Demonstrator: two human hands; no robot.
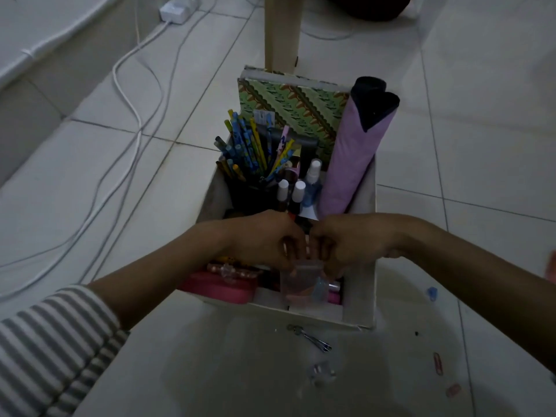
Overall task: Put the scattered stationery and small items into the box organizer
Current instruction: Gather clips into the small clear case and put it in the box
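A white box organizer (365, 299) stands on the tiled floor, holding pencils (243, 145), small bottles (296, 191), a purple roll (352, 164), a patterned book (301, 103) and pink items (219, 285). Over its near compartments my left hand (264, 239) and my right hand (352, 239) meet. Both pinch the top edge of a small clear plastic bag (298, 281) that hangs between them above the front section. Scattered on the floor in front lie hair pins (313, 340), a clear small item (323, 373), a red paper clip (438, 363), a pink clip (452, 390) and a blue clip (432, 293).
White cables (129, 94) run across the floor on the left from a power adapter (177, 10). A beige table leg (282, 28) stands right behind the box. A white raised ledge (45, 34) lies at far left.
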